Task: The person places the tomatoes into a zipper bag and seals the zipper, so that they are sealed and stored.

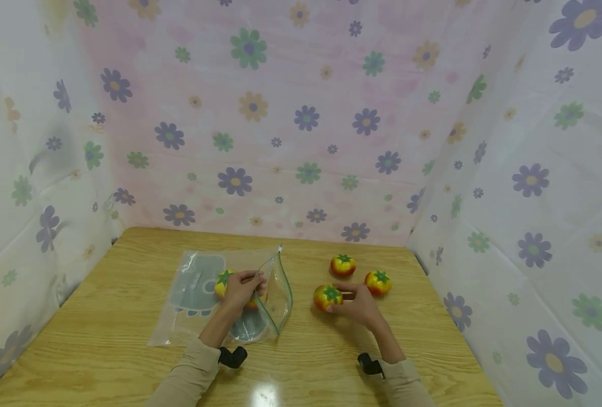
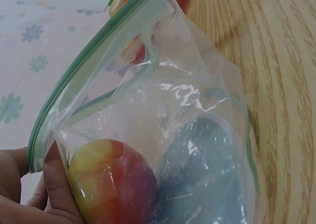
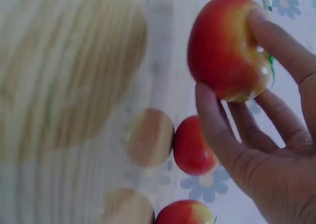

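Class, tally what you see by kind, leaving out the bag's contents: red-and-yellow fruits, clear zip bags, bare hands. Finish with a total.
Red-and-yellow fruits: 3
Clear zip bags: 1
Bare hands: 2
Total: 6

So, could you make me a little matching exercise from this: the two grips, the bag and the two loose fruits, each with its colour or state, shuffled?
Things:
1. Left grip
2. Right grip
3. Zip bag
4. Two loose fruits

Colours and states:
A. Clear, with a green-edged open mouth
B. Red and yellow with green tops, not held
C. Holds a tomato-like fruit
D. Holds the bag's edge

Pairs: 1-D, 2-C, 3-A, 4-B
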{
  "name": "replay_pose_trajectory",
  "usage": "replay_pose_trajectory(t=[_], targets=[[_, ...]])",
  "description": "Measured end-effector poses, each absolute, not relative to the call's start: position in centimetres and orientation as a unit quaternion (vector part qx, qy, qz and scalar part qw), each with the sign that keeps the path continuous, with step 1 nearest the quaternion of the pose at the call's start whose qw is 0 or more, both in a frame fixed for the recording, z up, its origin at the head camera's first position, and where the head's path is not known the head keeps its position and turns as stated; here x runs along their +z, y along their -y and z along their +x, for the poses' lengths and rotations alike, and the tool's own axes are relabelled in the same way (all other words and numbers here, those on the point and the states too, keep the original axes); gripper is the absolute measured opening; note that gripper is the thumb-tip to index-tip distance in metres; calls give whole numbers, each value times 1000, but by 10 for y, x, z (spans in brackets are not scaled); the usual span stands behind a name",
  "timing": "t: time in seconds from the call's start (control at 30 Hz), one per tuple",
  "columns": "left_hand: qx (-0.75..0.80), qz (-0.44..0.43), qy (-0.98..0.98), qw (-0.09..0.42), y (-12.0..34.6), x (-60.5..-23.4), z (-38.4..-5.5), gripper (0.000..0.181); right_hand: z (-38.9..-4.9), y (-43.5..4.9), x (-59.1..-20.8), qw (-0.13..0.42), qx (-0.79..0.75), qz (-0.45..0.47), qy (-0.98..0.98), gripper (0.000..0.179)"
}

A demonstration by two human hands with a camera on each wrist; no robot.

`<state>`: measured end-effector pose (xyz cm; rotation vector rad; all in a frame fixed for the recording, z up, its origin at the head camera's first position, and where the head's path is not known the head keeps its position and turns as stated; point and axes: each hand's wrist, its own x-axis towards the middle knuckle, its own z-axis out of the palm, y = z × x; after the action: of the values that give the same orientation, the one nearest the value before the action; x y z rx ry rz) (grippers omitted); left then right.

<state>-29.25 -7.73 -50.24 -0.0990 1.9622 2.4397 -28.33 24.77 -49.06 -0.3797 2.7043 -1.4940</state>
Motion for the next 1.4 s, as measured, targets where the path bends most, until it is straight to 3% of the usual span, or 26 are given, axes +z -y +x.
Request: replay_pose_trajectory(t=[0.5,1.4], targets=[[779,-33,-627,2,78,-504,-293,30,-285,-214,-494,62,-543,-247,-800,59],[782,-26,-623,-1,75,-500,-291,27,-287,-165,-507,79,-569,-270,-773,54]])
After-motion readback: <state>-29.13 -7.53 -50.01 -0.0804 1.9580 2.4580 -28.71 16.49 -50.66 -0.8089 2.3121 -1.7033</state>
